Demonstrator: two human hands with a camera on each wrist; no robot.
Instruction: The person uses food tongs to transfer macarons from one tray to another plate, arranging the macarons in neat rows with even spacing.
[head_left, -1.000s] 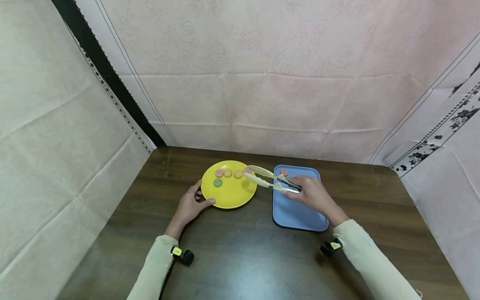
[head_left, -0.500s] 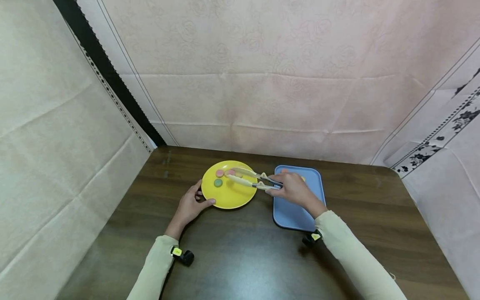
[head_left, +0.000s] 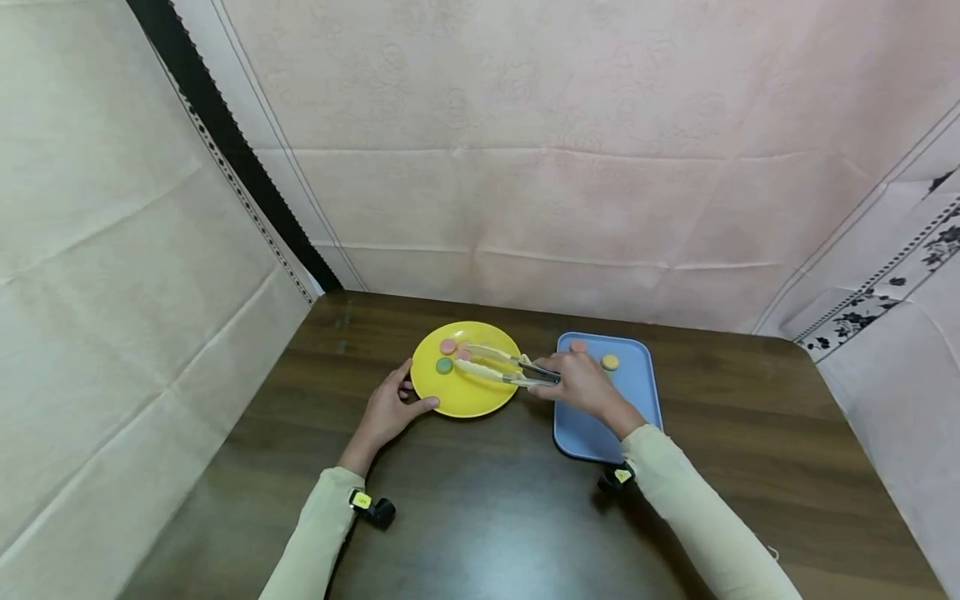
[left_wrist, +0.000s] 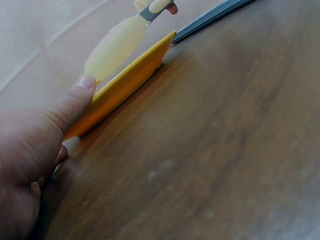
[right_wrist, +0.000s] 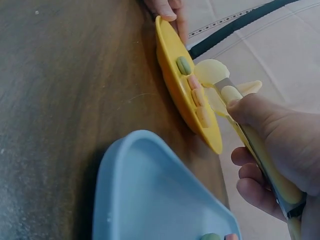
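My left hand (head_left: 386, 410) holds the near-left rim of a yellow plate (head_left: 468, 406), thumb on the rim in the left wrist view. In my right hand (head_left: 587, 385) I grip tongs (head_left: 491, 372) with pale cream tips, which reach over the plate. A pink macaron (head_left: 463, 355) lies at the tongs' tips; whether they still pinch it, I cannot tell. To its left are another pink macaron (head_left: 447, 347) and a green macaron (head_left: 444, 365). Yellowish macarons (right_wrist: 198, 97) show on the plate in the right wrist view; the tongs cover them in the head view.
Right of the plate lies a blue tray (head_left: 581, 433), partly under my right forearm. On it are a yellow macaron (head_left: 610, 362), a pink macaron (head_left: 578, 346) and, in the right wrist view, a green macaron (right_wrist: 210, 237). Cloth hangs behind the brown table (head_left: 465, 500).
My right hand and the tongs have moved left, from the plate's right edge to over its middle, bringing the pink macaron along. My left hand stays at the rim.
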